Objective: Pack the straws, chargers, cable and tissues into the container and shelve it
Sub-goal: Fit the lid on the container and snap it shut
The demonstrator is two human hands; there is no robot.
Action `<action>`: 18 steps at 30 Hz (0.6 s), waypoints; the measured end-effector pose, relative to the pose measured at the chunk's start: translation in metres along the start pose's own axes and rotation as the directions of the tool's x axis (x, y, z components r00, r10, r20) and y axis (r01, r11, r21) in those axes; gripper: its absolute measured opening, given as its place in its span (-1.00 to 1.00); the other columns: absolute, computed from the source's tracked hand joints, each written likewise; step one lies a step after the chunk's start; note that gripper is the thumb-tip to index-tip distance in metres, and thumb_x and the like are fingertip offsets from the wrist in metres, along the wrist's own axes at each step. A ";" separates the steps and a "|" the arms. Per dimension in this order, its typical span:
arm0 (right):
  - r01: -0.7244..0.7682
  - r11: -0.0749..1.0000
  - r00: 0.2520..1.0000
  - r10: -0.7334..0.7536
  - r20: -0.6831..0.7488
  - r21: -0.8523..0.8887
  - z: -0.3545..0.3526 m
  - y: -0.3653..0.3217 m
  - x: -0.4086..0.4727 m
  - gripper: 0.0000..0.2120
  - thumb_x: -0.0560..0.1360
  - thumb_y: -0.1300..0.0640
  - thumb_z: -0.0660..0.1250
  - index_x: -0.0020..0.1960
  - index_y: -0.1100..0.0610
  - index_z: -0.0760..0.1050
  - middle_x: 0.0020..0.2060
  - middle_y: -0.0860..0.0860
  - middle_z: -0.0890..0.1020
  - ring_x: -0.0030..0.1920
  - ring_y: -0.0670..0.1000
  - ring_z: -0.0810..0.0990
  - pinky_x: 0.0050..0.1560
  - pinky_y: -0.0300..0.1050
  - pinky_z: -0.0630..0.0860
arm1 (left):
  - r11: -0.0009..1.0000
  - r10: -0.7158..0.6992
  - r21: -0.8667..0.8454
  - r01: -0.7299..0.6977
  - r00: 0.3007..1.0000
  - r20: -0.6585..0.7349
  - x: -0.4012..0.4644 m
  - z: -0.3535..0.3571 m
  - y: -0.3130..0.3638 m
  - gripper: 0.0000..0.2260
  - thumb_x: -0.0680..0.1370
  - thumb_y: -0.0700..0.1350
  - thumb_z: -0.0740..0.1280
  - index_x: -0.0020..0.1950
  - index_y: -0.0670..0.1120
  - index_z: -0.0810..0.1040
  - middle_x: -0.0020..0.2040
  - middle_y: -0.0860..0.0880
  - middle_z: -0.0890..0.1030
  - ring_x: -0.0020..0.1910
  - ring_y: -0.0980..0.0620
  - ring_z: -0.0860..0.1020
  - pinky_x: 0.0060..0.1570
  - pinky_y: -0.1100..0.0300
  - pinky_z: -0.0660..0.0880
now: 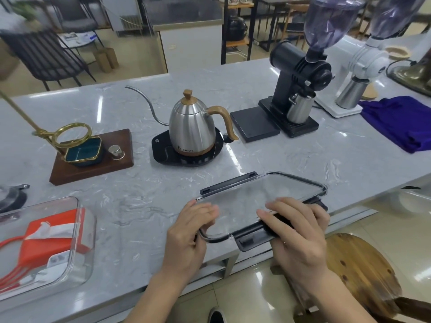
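Presently, left hand (186, 231): curled on the near left corner of the clear lid (261, 201), which is gripped with fingers on top and thumb at the rim.
Right hand (300, 231): the lid's near edge is held, fingers bent over a black latch (251, 238); the thumb is hidden.
Lid: held low over the marble counter (140, 206); contact cannot be judged.
Container (79, 229): far left, cut off by the frame; red tissues pack (51, 243) and red straws (11, 279) are seen inside, other contents indistinct.
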State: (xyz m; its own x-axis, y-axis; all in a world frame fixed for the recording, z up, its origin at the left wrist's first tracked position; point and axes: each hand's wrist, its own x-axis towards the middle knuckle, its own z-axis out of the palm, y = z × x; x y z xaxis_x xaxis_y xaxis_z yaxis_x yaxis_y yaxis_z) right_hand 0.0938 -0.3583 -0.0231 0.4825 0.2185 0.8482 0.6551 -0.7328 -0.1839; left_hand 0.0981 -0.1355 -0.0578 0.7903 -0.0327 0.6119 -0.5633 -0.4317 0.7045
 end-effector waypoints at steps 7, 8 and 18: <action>-0.040 0.998 0.999 0.039 -0.026 -0.054 -0.002 0.004 0.012 -0.44 0.37 0.40 0.37 0.32 0.07 0.47 0.31 0.20 0.53 0.39 0.23 0.42 0.26 0.23 0.32 | 0.997 -0.079 -0.028 0.076 0.993 -0.090 0.011 -0.019 0.010 -0.63 0.46 -0.42 0.15 0.04 -0.13 0.65 -0.01 0.08 0.68 0.04 0.06 0.65 0.35 0.01 0.41; -0.066 0.997 0.997 0.064 -0.045 -0.046 -0.003 0.006 0.012 -0.39 0.39 0.38 0.37 0.40 0.06 0.41 0.37 0.18 0.46 0.43 0.25 0.36 0.32 0.23 0.28 | 0.994 -0.110 -0.029 0.107 0.989 -0.099 0.012 -0.022 0.011 -0.63 0.45 -0.47 0.16 0.01 -0.15 0.66 -0.02 0.10 0.68 0.03 0.09 0.65 0.35 0.06 0.41; -0.655 0.649 0.731 0.673 0.109 0.386 0.003 0.003 0.035 -0.20 0.49 0.20 0.41 0.58 0.06 0.03 0.51 -0.04 0.27 0.48 -0.09 0.29 0.46 0.08 0.30 | 0.901 -0.433 -0.085 0.425 0.873 -0.223 0.037 -0.058 0.048 -0.50 0.51 -0.33 0.36 -0.25 0.35 0.56 -0.36 0.29 0.57 -0.38 0.34 0.47 -0.35 0.52 0.33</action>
State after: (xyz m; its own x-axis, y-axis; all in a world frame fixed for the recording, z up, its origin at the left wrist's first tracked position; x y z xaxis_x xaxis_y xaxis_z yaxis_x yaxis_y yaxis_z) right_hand 0.1147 -0.3512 0.0050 0.8571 -0.2635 0.4426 0.3339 -0.3701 -0.8669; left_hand 0.0866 -0.1051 0.0193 0.8803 0.3595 0.3097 -0.1925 -0.3261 0.9255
